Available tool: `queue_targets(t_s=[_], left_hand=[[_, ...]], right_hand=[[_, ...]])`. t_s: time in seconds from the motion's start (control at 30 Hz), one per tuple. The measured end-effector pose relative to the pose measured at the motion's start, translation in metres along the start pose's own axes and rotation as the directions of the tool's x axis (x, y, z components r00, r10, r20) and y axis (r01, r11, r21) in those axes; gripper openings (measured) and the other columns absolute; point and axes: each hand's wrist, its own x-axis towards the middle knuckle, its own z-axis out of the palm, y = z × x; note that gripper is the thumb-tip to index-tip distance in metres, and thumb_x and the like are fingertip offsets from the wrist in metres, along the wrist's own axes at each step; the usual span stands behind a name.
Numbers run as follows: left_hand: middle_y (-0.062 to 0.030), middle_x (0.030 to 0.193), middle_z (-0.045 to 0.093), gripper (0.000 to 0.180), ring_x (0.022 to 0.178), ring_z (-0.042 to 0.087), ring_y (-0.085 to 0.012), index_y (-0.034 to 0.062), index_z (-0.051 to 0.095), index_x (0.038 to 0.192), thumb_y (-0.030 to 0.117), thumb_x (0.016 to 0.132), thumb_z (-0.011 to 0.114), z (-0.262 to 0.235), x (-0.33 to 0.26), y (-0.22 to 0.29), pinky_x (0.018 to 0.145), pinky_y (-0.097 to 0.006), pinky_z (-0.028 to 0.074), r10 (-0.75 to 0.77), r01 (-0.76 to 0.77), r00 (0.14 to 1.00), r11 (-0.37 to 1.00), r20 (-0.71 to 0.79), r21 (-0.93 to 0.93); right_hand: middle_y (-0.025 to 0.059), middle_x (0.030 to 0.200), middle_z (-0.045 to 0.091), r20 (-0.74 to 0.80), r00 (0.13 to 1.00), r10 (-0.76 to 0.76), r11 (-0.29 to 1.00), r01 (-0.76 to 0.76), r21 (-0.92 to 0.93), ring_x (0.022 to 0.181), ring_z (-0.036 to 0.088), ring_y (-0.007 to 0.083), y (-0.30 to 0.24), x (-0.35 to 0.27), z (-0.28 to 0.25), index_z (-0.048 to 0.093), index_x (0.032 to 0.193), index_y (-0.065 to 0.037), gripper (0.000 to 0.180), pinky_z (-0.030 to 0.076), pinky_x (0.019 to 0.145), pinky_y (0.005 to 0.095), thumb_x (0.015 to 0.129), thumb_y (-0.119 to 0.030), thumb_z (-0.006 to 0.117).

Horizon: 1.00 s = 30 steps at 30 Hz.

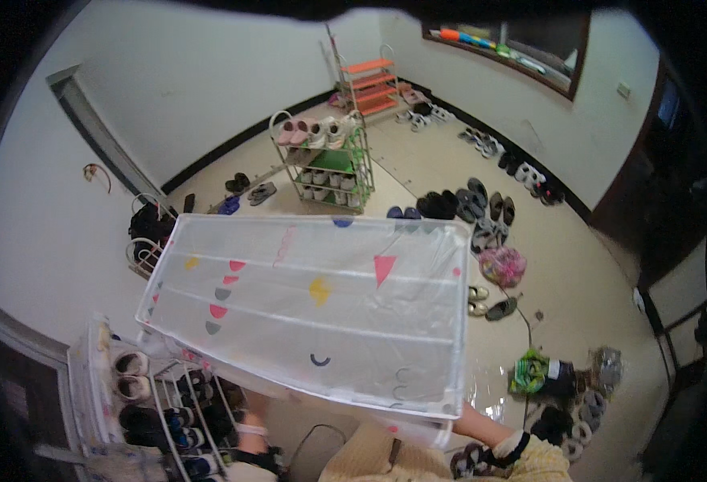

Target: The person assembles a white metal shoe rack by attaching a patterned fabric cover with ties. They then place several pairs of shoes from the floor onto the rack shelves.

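Filling the near view is a translucent white plastic cover (313, 309) printed with pink, yellow and grey shapes, stretched over a light frame and held up tilted in front of the person. Both hands are hidden behind it, so whether they are gripping its lower edge or only propping it I cannot tell – only a right forearm (486, 430) in a pale yellow sleeve shows at the cover's lower right corner, and a bit of the left arm (253, 418) shows under the lower left edge.

Just below and to the left of the hands stands a white shoe rack (140, 402) packed with shoes. Beyond the far edge of the cover is a green-shelved wire shoe rack (329, 165) with pink and white slippers on top, and farther off an orange rack (369, 84) near the wall. To the right of the hands, shoes lie scattered on the floor (562, 265) (a pink bag (502, 265) among them) – and more pairs line the right wall.
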Motion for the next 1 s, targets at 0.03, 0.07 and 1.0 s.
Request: queue_targets(t_s=[0.03, 0.07, 1.0], left_hand=[[-0.0138, 0.113, 0.058, 0.033, 0.104, 0.054, -0.0277, -0.0011, 0.051, 0.117, 0.02, 0.093, 0.045, 0.022, -0.031, 0.017, 0.087, -0.036, 0.042, 0.002, 0.0, 0.992, 1.0, 0.128, -0.018], [-0.0127, 0.113, 0.058, 0.033, 0.105, 0.054, -0.0269, -0.001, 0.051, 0.118, 0.02, 0.092, 0.046, 0.042, -0.065, 0.042, 0.089, -0.036, 0.042, -0.005, 0.017, 0.963, 0.999, 0.268, -0.042], [-0.0239, 0.143, 0.024, 0.066, 0.132, 0.024, -0.0424, -0.0042, 0.027, 0.137, 0.018, 0.084, 0.059, 0.107, -0.096, 0.481, 0.106, -0.05, 0.022, 0.437, -0.505, 0.852, 0.83, 0.288, 0.237]], right_hand=[[0.0176, 0.104, 0.062, 0.05, 0.995, 0.083, 0.996, -0.081, -0.045, 0.099, 0.059, 0.0285, -0.007, -0.003, -0.003, 0.057, 0.111, -0.005, 0.029, 0.047, 0.085, 0.0386, 0.086, -0.019, 0.055], [0.0163, 0.102, 0.062, 0.083, 0.989, 0.123, 0.988, -0.114, -0.103, 0.097, 0.06, 0.026, -0.012, -0.006, -0.007, 0.057, 0.111, -0.005, 0.029, 0.047, 0.083, 0.0374, 0.086, -0.019, 0.055], [-0.0002, 0.048, 0.034, 0.439, 0.43, 0.789, -0.045, -0.672, 0.739, 0.037, 0.024, 0.0132, 0.076, 0.184, -0.163, 0.041, 0.057, -0.015, 0.026, 0.018, 0.037, 0.0288, 0.082, -0.021, 0.044]])
